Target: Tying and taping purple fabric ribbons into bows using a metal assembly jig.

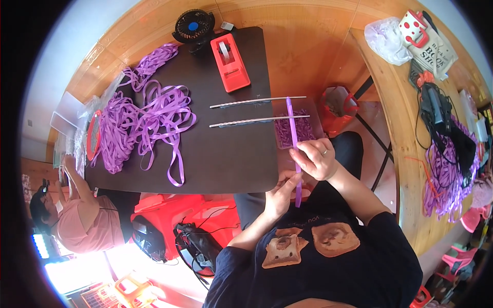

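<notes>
**Purple ribbon strip held taut between two hands**

The person's right hand pinches a narrow purple ribbon strip between thumb and fingertips, fingers curled around it; a ring shows on one finger. The left hand sits lower, just beside the right, with thumb and fingers closed on the lower part of the same strip. The strip runs nearly straight up and down — its upper end reaches past the two thin metal rods that lie almost parallel on the dark table, and its lower end hangs down toward the person's lap.

Under the strip's upper part, at the table's right edge, lies a small heap of cut purple ribbon pieces. Farther left on the table a big tangle of purple ribbon spreads out, with loose loops trailing toward the near edge. A red tape dispenser stands at the far side of the table, and a small black fan sits just behind it. A red bag rests on the floor right of the table, near the rods' ends.

At the lower left another person in a pink top sits by the table — well apart from the hands at work. A wooden bench to the right carries another pile of purple ribbon.
</notes>
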Demonstrator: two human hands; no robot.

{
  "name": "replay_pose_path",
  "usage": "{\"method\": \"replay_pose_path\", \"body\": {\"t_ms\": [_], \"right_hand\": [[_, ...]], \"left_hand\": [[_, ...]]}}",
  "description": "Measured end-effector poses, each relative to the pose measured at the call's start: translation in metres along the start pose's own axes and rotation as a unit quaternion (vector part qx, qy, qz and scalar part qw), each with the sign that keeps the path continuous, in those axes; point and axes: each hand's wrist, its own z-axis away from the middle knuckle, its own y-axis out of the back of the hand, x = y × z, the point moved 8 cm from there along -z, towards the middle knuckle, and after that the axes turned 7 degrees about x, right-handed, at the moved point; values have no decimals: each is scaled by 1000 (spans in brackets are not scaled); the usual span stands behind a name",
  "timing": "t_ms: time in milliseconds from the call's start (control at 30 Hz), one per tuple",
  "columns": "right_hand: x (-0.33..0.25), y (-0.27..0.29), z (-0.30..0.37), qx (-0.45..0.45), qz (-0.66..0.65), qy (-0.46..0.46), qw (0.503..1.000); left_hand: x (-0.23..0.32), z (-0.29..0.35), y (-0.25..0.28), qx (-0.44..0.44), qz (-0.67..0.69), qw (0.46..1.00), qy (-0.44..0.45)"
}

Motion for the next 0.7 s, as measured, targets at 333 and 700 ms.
{"method": "replay_pose_path", "body": {"t_ms": [333,700], "right_hand": [[6,23,-49,-2,-54,-21,998],[160,-70,-98,-63,-386,-348,852]], "left_hand": [[-3,-5,-6,-89,199,976,24],[-26,-53,-14,-56,139,986,71]]}}
